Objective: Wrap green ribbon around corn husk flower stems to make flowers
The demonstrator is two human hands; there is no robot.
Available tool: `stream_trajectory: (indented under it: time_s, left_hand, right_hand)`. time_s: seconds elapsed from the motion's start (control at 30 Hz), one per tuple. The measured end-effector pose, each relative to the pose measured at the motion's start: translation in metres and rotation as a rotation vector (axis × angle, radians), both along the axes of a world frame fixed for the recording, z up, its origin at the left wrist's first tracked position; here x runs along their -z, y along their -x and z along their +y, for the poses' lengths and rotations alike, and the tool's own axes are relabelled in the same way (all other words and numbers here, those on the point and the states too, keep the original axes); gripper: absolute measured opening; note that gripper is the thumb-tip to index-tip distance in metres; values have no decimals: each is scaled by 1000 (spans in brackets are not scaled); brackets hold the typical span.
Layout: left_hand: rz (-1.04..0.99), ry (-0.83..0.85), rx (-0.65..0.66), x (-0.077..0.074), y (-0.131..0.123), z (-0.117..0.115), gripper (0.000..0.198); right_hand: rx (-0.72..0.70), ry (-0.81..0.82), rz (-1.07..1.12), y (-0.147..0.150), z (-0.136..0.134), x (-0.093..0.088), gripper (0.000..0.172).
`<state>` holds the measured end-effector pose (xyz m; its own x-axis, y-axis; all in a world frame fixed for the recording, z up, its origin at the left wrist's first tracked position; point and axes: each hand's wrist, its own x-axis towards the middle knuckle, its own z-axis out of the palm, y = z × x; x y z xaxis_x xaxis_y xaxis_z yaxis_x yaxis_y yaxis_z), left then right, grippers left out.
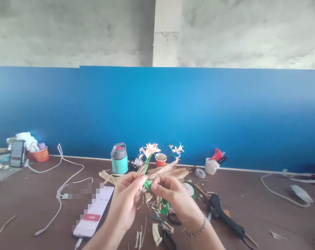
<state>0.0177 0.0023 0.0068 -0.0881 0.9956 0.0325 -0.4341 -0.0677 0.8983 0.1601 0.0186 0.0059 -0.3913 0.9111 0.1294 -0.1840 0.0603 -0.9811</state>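
Note:
My left hand (127,199) is closed in a pinch on the green stem (146,165) of a pale artificial flower (150,150), which stands upright above the fingers. My right hand (174,196), wearing a bracelet, pinches a strip of green tape (147,185) that meets the stem between the two hands. A loose green loop (163,207) hangs or lies below the right fingers; I cannot tell which. Partly behind that hand is a green tape roll (191,189) with a white centre. Dark-handled scissors (166,229) lie beneath the hands among pale scraps.
A phone (95,215) with a cable lies left, a glue gun (226,217) right. Behind are a teal flask (119,163), dried husks (173,171), a paper cup (161,160) with more flowers, a grey tape roll (200,173) and a white cup (211,166). A blue partition (188,111) borders the table.

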Motion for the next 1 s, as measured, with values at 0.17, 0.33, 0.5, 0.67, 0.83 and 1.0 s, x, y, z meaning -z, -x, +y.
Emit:
stream_trajectory:
  time_s: [0.17,0.33,0.5,0.67,0.83,1.0]
  left_hand:
    - [141,-31,49,-3,11,9,26]
    - [416,-111,-38,-9,33,20,18]
    - [372,-40,122,-21,55,22,19]
    - [343,12,243,-24,59,21,23]
    - [384,42,290,-18,58,25,22]
    - [405,30,273,-12,57,30,23]
  right_hand:
    - [38,-20,-53,2,7,6,32]
    - [43,-18,-255,-15,21,16,28]
    - [-6,-287,-634,-17,45,50,48]
    - [219,-466,-886,24,58,89,19]
    - [255,-642,-1075,50,62,99,22]
    - [252,-755,-1160,48,60,95,21]
